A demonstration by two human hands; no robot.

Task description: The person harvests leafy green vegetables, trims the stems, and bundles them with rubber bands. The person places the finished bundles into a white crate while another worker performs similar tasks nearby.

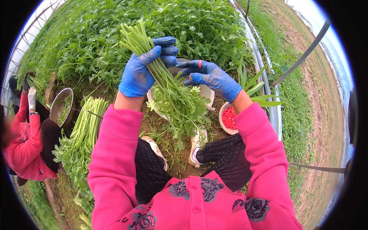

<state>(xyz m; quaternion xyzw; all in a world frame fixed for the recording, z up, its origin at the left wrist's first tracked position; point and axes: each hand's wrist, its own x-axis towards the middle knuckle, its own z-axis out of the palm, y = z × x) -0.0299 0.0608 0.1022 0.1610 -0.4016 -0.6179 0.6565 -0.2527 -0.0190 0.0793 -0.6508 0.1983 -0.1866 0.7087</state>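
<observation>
My left hand (139, 72), in a blue glove, is closed around a bunch of leafy garland chrysanthemum greens (165, 80). The pale stems point up and away, and the leaves hang toward my shoes. Beside the bunch, my right hand (217, 77), gloved in blue too, has its fingers apart and nothing in the palm. A red band (200, 63) circles one of its fingers. Partly hidden under the bunch is a pale basin (210, 93) with greens in it. A small bowl (225, 129) of red rings (229, 118) sits below my right wrist.
A large pile of cut greens (86, 123) lies left of my left arm. Farther left, a co-worker (26, 138) with gloved hands holds greens near a metal basin (61, 106). Dense growing greens (187, 26) fill the far side. A plastic-covered edge (258, 51) and slanted pole (302, 54) stand right.
</observation>
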